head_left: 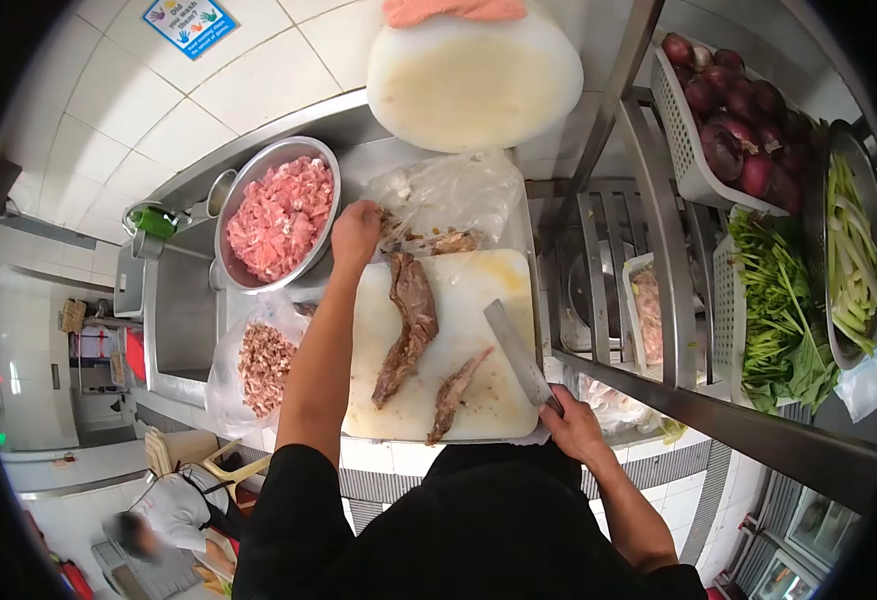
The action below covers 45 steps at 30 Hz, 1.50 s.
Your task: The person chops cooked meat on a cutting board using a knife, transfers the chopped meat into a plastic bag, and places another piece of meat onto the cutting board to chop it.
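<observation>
My right hand (572,420) is wrapped round the handle of a cleaver (521,352), whose blade lies over the right edge of the white cutting board (479,290). Two pieces of dark cooked meat rest on the board: a long one (411,325) and a smaller one (454,397) nearer me. Beyond the board's far left corner, my left hand (357,232) is closed beside more dark pieces (449,241) and a clear plastic bag (459,195). What its fingers hold, if anything, is hidden.
A metal bowl (334,200) of sliced pink meat and a bag of diced meat (267,368) stand left of the board. A metal rack (675,300) with onions (739,120) and greens (774,310) rises at right. Another person (181,510) is at lower left.
</observation>
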Motion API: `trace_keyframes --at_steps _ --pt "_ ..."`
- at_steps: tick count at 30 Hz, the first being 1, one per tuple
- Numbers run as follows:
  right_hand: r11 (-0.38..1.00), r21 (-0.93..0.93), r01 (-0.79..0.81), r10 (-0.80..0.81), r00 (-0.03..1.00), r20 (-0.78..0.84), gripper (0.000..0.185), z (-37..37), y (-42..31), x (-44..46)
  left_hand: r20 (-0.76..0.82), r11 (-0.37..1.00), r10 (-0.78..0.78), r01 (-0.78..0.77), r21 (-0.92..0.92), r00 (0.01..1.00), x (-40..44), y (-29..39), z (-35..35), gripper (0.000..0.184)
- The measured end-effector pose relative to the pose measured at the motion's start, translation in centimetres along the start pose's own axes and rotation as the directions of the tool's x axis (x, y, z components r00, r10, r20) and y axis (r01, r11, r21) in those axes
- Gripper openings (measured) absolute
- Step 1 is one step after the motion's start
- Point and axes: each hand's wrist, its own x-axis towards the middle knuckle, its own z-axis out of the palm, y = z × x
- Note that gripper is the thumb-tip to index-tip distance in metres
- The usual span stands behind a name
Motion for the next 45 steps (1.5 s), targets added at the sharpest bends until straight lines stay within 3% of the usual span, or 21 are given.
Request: trace_keyframes --at_steps 2,4,6,8,11,15,17,19,21,22,23,24,28,29,31,32,34,37,38,40,45 --pt "0.998 -0.058 0.014 -0.014 1.0 0.009 0.043 0.0 0.0 0.4 0.041 0.972 0.142 -0.147 0.185 0.989 0.6 0.0 1.2 0.027" --pt "0.994 -0.072 0.08 -0.078 0.996 0.03 0.043 -0.1 -0.1 0.7 0.14 0.976 0.037 -0.066 0.207 0.989 1.8 -1.2 2.6 0.033" --pt "0.994 -0.075 0.076 -0.075 0.997 0.023 0.043 -0.1 -0.3 1.0 0.24 0.927 -0.063 -0.032 0.373 0.969 3.1 -1.6 3.4 0.037" --pt "0.995 -0.067 0.078 -0.077 0.997 0.013 0.043 -0.1 -0.6 0.7 0.226 0.93 -0.112 0.022 0.367 0.968 3.4 0.6 1.9 0.038" --pt "0.999 -0.04 0.026 -0.025 0.999 0.034 0.043 -0.4 -1.2 0.7 0.086 0.985 0.016 -0.03 0.168 0.996 4.0 0.9 -0.5 0.035" --pt "0.999 -0.055 0.001 0.001 0.999 0.042 0.043 -0.5 -0.7 1.0 -0.004 1.0 -0.025 0.025 -0.01 1.0 1.2 3.6 -6.2 0.03" --pt "0.999 -0.045 -0.005 0.007 0.999 0.043 0.043 -0.5 -0.5 1.3 0.065 0.955 -0.102 0.116 -0.272 0.993 -1.2 2.4 -8.2 0.026" --pt "1.0 0.001 0.0 0.0 0.999 0.045 0.043 -0.5 -0.5 1.5 0.159 0.905 -0.232 0.273 -0.326 0.96 -5.5 3.5 -9.7 0.025" --pt "1.0 -0.005 -0.022 0.023 0.998 0.061 0.043 -0.6 -0.7 1.7 0.31 0.761 -0.158 0.316 -0.567 0.938 -9.2 0.2 -8.0 0.026" --pt "0.999 -0.015 -0.045 0.046 0.996 0.073 0.042 -0.7 -0.8 1.7 0.311 0.761 -0.158 0.316 -0.567 0.937 -10.2 1.0 -8.3 0.026" --pt "0.999 -0.014 -0.048 0.049 0.996 0.069 0.042 -0.6 -0.7 1.9 0.252 0.955 -0.149 0.205 -0.213 0.956 -11.2 1.9 -8.1 0.027" --pt "0.999 -0.032 -0.028 0.03 0.998 0.057 0.042 -0.5 -0.4 2.0 0.204 0.98 -0.114 0.077 0.182 0.972 -11.6 3.2 -7.6 0.027" --pt "0.999 -0.032 -0.005 0.006 0.999 0.045 0.041 -0.3 0.3 2.2 0.246 0.997 0.016 0.004 -0.078 0.969 -7.4 8.9 -1.9 0.03" --pt "0.999 -0.017 -0.042 0.043 0.996 0.073 0.041 -0.4 0.1 2.4 0.254 0.994 0.094 -0.079 -0.069 0.963 -6.2 8.7 1.2 0.03" --pt "0.999 -0.044 -0.021 0.023 0.998 0.062 0.041 -0.2 0.0 2.4 0.463 0.988 0.098 -0.143 0.062 0.881 -4.0 9.7 5.2 0.038" --pt "0.998 -0.066 -0.003 0.007 0.999 0.051 0.041 -0.2 0.1 2.4 0.463 0.988 0.105 -0.146 0.054 0.88 -3.0 10.3 6.2 0.038" --pt "0.998 -0.06 0.027 -0.025 0.999 0.028 0.041 0.0 0.4 2.3 0.61 0.943 -0.009 -0.195 0.268 0.792 -1.6 11.1 7.7 0.048" --pt "0.999 -0.034 0.023 -0.022 0.999 0.034 0.041 -0.2 -0.1 2.1 0.654 0.946 -0.064 -0.162 0.28 0.754 0.0 10.6 8.8 0.054" --pt "1.0 -0.019 -0.016 0.017 0.998 0.054 0.041 -0.3 -0.4 2.1 0.652 0.944 -0.064 -0.167 0.285 0.756 -0.1 10.1 8.8 0.054" --pt "1.0 -0.011 -0.005 0.006 0.999 0.05 0.041 -0.3 -0.3 2.2 0.608 0.92 0.081 -0.294 0.26 0.79 -0.9 8.6 9.0 0.052" --pt "0.999 -0.016 0.032 -0.031 0.998 0.057 0.041 -0.3 0.2 2.9 0.489 0.909 0.019 -0.219 0.355 0.872 -1.8 9.5 8.9 0.044"
